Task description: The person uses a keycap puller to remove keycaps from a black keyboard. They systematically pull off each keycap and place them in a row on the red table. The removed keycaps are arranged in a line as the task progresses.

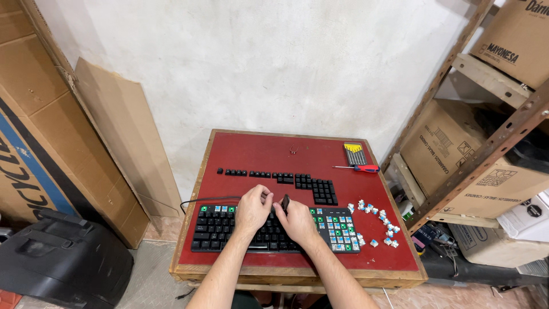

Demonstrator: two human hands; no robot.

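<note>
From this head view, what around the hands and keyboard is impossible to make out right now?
- Middle of the keyboard: covered by the left hand and right hand.
- Dark thing at the right hand's fingertips: too small to identify, mostly hidden by fingers.
- Left hand's grip: fingers curl inward, so whether it holds anything is unclear.
- Loose switches: too small to count.
- Small wire piece near the table's far edge: too small to tell.
</note>
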